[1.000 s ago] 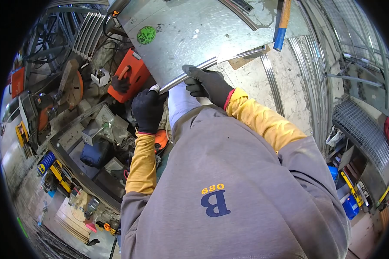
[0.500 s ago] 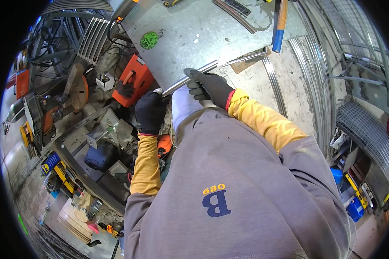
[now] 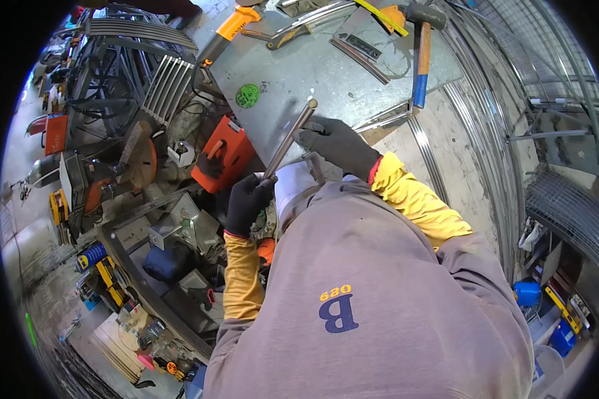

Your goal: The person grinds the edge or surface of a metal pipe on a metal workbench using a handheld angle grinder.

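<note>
My left hand point(image 3: 248, 205), in a black glove, is closed round the lower end of a round metal tube point(image 3: 290, 141). The tube slants up and to the right, its other end raised over the sheet-metal tabletop point(image 3: 266, 60). My right hand point(image 3: 343, 146), gloved too, is beside the upper half of the tube. Its fingers reach out with their tips right at the tube's side, not wrapped round it. A green round sticker point(image 3: 247, 96) is on the tabletop left of the tube.
A hammer point(image 3: 420, 66), a curved metal strip point(image 3: 359, 61) and an orange-handled tool point(image 3: 236, 23) lie on the table. Left of it stand an orange box point(image 3: 223, 156) and a cut-off saw point(image 3: 140, 156). Long metal profiles point(image 3: 476, 120) line the right side.
The tube has swung steeper, its far end now raised and pointing up. My right hand has slid off its grip round the tube to the tube's side. The view has shifted.
</note>
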A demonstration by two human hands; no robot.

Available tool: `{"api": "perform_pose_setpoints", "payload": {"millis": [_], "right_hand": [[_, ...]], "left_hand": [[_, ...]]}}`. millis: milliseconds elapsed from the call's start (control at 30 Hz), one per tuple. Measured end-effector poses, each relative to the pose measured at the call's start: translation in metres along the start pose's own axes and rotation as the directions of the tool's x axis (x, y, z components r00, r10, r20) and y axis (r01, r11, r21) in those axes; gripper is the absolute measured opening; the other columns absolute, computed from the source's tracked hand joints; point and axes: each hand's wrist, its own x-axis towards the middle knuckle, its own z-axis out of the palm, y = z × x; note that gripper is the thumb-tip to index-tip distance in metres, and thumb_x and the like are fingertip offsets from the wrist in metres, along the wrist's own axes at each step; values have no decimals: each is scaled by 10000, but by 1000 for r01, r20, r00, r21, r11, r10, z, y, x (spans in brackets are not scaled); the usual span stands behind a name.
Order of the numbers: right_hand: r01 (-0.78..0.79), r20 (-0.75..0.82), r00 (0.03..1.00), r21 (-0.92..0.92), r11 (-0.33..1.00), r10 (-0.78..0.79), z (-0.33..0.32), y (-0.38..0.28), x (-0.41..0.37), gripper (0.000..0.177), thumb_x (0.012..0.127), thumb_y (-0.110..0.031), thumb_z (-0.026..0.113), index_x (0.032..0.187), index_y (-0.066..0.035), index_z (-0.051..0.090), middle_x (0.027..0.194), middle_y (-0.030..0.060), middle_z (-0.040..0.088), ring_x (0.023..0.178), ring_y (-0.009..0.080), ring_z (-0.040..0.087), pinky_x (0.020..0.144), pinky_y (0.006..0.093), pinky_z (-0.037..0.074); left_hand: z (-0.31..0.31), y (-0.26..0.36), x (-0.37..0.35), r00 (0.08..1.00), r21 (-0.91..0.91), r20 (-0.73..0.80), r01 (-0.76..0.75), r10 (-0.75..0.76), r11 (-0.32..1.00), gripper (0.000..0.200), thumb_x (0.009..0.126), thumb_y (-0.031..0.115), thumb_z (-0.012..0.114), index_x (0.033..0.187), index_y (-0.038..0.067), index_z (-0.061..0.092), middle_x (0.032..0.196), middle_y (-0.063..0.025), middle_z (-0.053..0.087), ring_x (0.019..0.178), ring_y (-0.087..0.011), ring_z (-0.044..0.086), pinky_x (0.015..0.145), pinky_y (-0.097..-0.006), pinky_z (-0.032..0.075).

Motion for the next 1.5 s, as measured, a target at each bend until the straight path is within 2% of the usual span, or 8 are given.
{"api": "perform_pose_setpoints", "payload": {"millis": [33, 100, 200, 333, 500, 1000, 1433, 1500], "right_hand": [[189, 14, 982, -21, 982, -189, 0, -8, -1, 339, 1111, -328, 744, 1258, -25, 781, 992, 23, 764, 942, 104, 714, 883, 289, 582], [115, 73, 991, 17, 993, -116, 0, -29, -7, 354, 1103, -310, 750, 1288, -10, 785, 1052, 15, 774, 1033, 90, 675, 967, 302, 550], [197, 61, 979, -31, 980, -195, 8, -55, -22, 307, 1053, -302, 810, 1215, -42, 799, 984, -26, 709, 897, 56, 615, 765, 262, 520], [238, 43, 971, -53, 970, -236, 11, -71, -34, 304, 1060, -265, 795, 1196, 6, 820, 1006, 14, 765, 938, 83, 663, 853, 279, 546], [378, -100, 920, -18, 926, -378, 15, -80, -44, 281, 973, -321, 875, 1002, -46, 826, 782, -28, 699, 688, 55, 595, 616, 261, 485], [262, -334, 899, -107, 959, -283, 10, -84, -60, 441, 926, -447, 917, 911, -30, 774, 758, 10, 709, 684, 83, 624, 645, 279, 497], [321, -285, 904, -41, 946, -318, 26, -80, -59, 344, 943, -334, 910, 880, -21, 781, 718, -10, 688, 643, 73, 569, 586, 308, 469], [289, -266, 923, 0, 957, -278, 27, -73, -51, 335, 994, -342, 875, 931, -31, 767, 833, -2, 717, 780, 75, 628, 714, 275, 500]], "left_hand": [[4, 1, 0, 1000, 5, -9, -10, 10, 1000, 223, 1080, 191, 744, 1158, -11, 799, 871, 42, 685, 747, -50, 607, 681, -253, 482], [12, 0, -2, 991, -114, -37, -128, 125, 985, 241, 1076, 173, 734, 1210, -20, 786, 892, 21, 702, 781, -57, 620, 715, -256, 501], [15, 10, 0, 981, -132, -32, -196, 193, 972, 252, 1060, 131, 719, 1243, -31, 777, 912, 6, 718, 805, -75, 636, 742, -269, 519], [17, 25, -4, 970, -141, -38, -243, 240, 960, 282, 1035, 99, 717, 1278, -35, 770, 941, -10, 745, 813, -90, 647, 751, -280, 524], [27, 48, -12, 964, -139, -136, -246, 228, 959, 332, 1039, 102, 706, 1336, -39, 748, 989, -43, 781, 847, -114, 687, 783, -295, 557], [33, 64, -27, 950, 15, -89, -300, 301, 954, 298, 1145, 197, 587, 1241, -32, 754, 941, -62, 794, 749, -97, 678, 687, -268, 538], [30, 53, -43, 972, -90, -125, -211, 199, 973, 276, 1035, 154, 787, 1243, -28, 786, 1008, -32, 797, 823, -86, 700, 752, -274, 568], [31, 46, -41, 967, -120, -155, -224, 204, 967, 277, 1035, 152, 793, 1240, -34, 787, 1019, -21, 792, 846, -86, 702, 773, -277, 576]]}}
